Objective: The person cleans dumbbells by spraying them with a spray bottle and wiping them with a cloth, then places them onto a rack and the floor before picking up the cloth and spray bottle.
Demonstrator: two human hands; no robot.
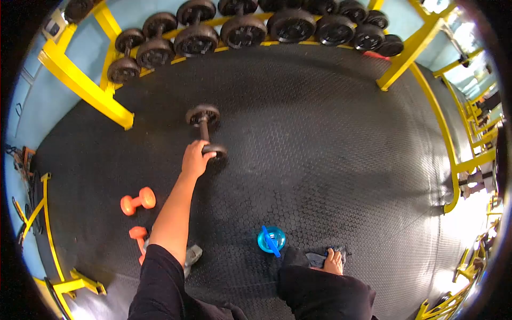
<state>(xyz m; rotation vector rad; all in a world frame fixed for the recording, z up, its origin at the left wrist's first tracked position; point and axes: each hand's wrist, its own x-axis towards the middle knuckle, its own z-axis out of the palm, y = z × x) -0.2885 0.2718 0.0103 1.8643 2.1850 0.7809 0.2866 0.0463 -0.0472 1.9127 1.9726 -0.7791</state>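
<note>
My left hand (196, 159) reaches forward with its fingers and thumb around the near end plate of a dark dumbbell (204, 129), which lies on the floor. Close to my leg, my right hand (334, 262) is on a crumpled grey cloth (317, 260), its fingers bent over it; part of that hand is hidden by black clothing. A blue translucent water jug (275, 238) with a bright blue handle stands on the floor to the left of my right hand.
An orange dumbbell (137, 201) lies left of my forearm, with a red-orange one (138, 234) and a grey one (193, 255) nearer me. Several black dumbbells (244, 32) fill a yellow rack (85, 85) ahead. Yellow equipment frames (453, 176) stand at the right. Black textured matting (320, 138) covers the floor.
</note>
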